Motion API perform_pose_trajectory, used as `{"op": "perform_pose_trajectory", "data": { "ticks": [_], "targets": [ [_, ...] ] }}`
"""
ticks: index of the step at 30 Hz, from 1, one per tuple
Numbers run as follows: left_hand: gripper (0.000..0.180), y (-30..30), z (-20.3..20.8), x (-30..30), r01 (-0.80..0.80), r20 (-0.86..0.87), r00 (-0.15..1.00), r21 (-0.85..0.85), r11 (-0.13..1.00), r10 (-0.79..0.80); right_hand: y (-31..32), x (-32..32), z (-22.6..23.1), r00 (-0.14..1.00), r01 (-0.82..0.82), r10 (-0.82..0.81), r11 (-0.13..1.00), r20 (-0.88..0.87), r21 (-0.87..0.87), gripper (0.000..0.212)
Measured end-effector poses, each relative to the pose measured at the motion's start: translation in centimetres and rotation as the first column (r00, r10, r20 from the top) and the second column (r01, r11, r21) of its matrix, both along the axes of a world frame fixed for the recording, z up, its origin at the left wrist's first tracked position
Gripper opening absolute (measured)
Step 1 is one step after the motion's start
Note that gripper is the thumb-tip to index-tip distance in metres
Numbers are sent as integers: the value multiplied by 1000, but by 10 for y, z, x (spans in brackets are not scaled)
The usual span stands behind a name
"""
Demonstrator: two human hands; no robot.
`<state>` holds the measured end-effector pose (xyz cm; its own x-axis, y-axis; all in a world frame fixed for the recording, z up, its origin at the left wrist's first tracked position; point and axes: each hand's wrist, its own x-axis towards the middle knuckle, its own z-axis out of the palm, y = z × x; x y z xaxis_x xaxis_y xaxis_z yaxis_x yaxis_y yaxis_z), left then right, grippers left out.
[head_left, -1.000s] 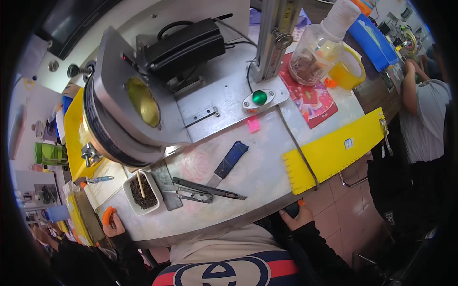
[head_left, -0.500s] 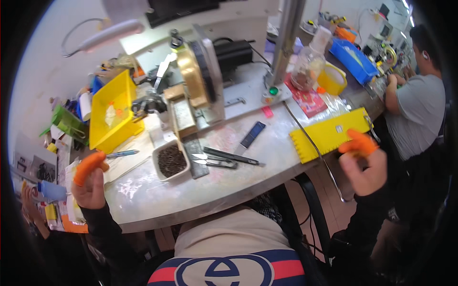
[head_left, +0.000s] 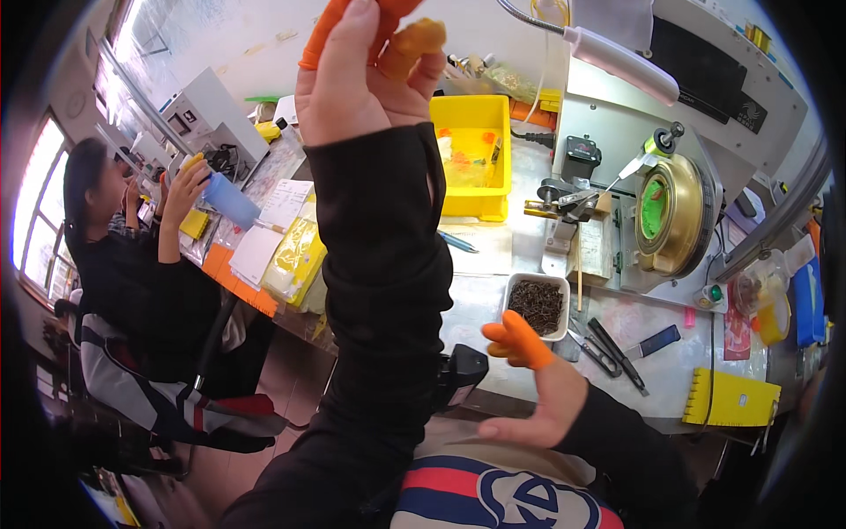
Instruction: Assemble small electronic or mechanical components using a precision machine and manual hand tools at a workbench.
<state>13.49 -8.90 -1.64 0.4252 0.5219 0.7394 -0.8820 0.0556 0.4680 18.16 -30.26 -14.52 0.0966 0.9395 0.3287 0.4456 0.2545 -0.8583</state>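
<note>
My left hand point(head_left: 370, 93) is lifted high at the top of the view, in front of the wall. Orange and yellowish finger covers show on its bent fingers. The upper edge cuts off some fingertips, so whether it grips anything is hidden. Over the table's front edge, my right hand point(head_left: 551, 397) is open and holds nothing, its thumb spread from orange-covered fingers. Closest to it is a white dish point(head_left: 566, 310) of thin dark pieces. Black-handled scissors point(head_left: 592, 351), dark tweezers point(head_left: 617, 353) and a dark-handled blade point(head_left: 654, 342) lie to its right.
A machine with a brass-coloured wheel point(head_left: 683, 216) stands behind the dish, under a white lamp point(head_left: 621, 63). A yellow bin point(head_left: 476, 207) is left of it; a yellow board point(head_left: 731, 397) lies at right. A co-worker point(head_left: 132, 273) sits at left beside a chair point(head_left: 141, 379).
The view has swung left, bringing a seated co-worker into sight. My left hand has risen from the table's left end; my right has moved from beside the yellow board to near the dish.
</note>
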Motion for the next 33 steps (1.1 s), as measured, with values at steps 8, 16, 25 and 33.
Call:
{"op": "perform_pose_trajectory", "data": {
  "ticks": [8,16,25,33],
  "targets": [
    [19,-1,-7,11,-596,48,803,82,799,594,20,-24,1,820,-277,32,896,-571,-348,62],
    [12,-13,-41,41,-925,333,310,322,201,891,25,-34,-23,839,-217,-67,869,-540,-445,67],
    [13,37,-70,19,-459,-241,888,-442,771,390,23,7,14,995,-5,-31,933,-94,-361,81],
    [13,51,-57,20,-534,-114,826,-467,704,551,44,-30,-17,816,-224,-128,829,-564,-512,86]
  ]
}}
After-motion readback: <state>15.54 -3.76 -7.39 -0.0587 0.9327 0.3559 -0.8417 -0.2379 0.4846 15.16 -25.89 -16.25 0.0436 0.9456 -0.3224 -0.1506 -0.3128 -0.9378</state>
